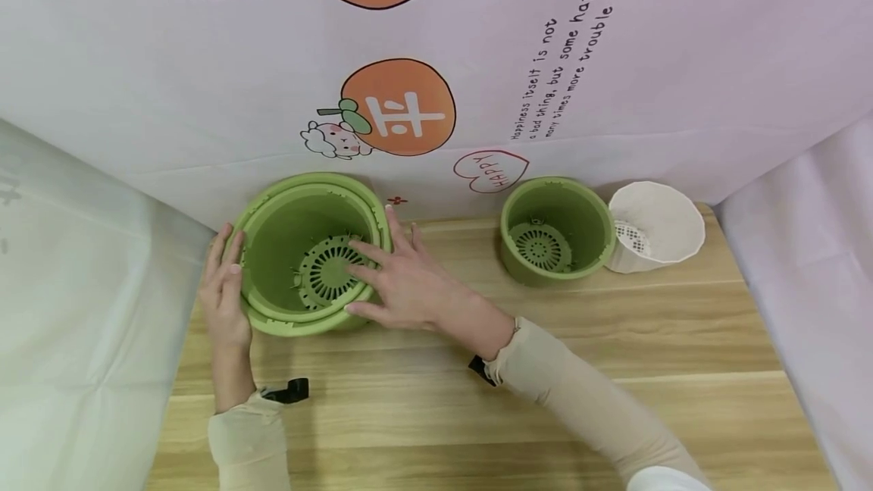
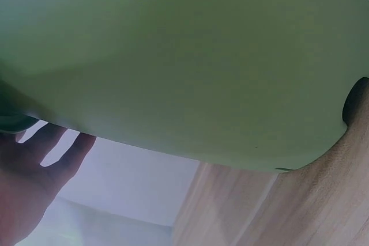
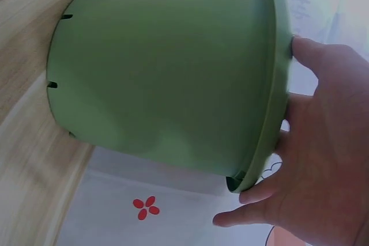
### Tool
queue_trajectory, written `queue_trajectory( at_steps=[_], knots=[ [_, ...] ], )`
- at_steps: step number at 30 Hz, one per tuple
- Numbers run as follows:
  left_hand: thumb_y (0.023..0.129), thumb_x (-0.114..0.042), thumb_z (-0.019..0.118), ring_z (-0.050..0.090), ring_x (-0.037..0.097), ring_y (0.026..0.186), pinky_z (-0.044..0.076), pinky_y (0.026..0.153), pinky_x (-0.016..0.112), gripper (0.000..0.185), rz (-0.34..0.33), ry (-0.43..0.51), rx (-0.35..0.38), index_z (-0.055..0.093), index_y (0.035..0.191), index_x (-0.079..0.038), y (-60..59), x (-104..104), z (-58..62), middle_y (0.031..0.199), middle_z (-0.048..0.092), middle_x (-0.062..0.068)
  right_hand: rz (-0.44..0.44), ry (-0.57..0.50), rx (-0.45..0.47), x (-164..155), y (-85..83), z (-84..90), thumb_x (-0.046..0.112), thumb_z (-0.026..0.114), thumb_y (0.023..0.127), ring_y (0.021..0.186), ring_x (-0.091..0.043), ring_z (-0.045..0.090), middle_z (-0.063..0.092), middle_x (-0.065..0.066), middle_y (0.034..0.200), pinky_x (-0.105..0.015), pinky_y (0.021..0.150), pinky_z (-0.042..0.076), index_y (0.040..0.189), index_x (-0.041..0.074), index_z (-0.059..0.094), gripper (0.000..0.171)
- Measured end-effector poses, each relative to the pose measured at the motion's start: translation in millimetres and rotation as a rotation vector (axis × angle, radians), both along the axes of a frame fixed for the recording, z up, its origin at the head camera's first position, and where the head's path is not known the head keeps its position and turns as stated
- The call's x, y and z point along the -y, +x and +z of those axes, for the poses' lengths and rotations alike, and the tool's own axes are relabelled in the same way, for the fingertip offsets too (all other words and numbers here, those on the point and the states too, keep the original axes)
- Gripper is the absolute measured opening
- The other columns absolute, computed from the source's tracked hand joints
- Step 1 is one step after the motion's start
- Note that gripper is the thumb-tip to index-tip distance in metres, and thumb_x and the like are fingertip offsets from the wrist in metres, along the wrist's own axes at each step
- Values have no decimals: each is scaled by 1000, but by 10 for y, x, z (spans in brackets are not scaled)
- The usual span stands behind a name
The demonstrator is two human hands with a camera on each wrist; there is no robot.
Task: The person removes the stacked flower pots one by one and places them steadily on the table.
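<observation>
With both hands spread flat on nested pots, pinching nothing: could tip or jam if pushed unevenly.

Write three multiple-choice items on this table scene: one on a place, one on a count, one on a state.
1. Where is the white pot?
A. Right of the small green pot
B. Inside the large green pot
C. At the table's near edge

2. How many green pots are visible?
A. One
B. Two
C. Four

3. How is the large green pot held?
A. Left hand only
B. Untouched
C. Between the left hand and right hand

Answers: 1 A, it sits against the small green pot's right side. 2 B, one large, one small. 3 C, a hand rests on each side of its rim.
</observation>
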State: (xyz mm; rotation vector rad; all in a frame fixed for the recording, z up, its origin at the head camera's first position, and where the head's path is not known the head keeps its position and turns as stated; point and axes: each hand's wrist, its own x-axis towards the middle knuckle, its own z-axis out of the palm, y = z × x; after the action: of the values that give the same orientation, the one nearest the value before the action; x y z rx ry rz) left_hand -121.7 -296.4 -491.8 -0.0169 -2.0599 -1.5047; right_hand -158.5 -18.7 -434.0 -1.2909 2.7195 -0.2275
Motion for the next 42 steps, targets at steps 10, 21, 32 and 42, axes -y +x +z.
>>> queue_trajectory(
  at_steps=[10,21,32,42],
  knots=[
    [105,-12,40,27,30,147,9,122,38,37,-17,42,-33,60,120,14,15,-9,14,150,44,20,-14,63,18,49,14,78,70,32,97,143,-57,-7,48,-5,149,-69,114,11,134,22,63,68],
    [103,-6,37,27,35,146,11,122,39,37,11,1,3,55,120,21,70,-175,260,149,39,31,49,80,-21,85,-49,114,75,35,93,143,-43,29,56,-5,139,-64,115,-4,129,18,66,74],
    [106,-12,36,25,34,147,7,122,37,43,-19,36,16,56,107,26,73,-220,308,151,36,31,79,0,-74,110,-55,137,72,51,83,119,-16,57,66,-2,116,-66,114,-1,116,15,71,69],
    [106,-12,36,25,33,147,9,122,37,41,-4,-4,27,50,129,18,97,-252,354,150,36,32,60,-41,-94,110,-44,127,72,58,80,108,-14,58,63,-2,109,-66,116,9,113,14,70,68]
  ],
)
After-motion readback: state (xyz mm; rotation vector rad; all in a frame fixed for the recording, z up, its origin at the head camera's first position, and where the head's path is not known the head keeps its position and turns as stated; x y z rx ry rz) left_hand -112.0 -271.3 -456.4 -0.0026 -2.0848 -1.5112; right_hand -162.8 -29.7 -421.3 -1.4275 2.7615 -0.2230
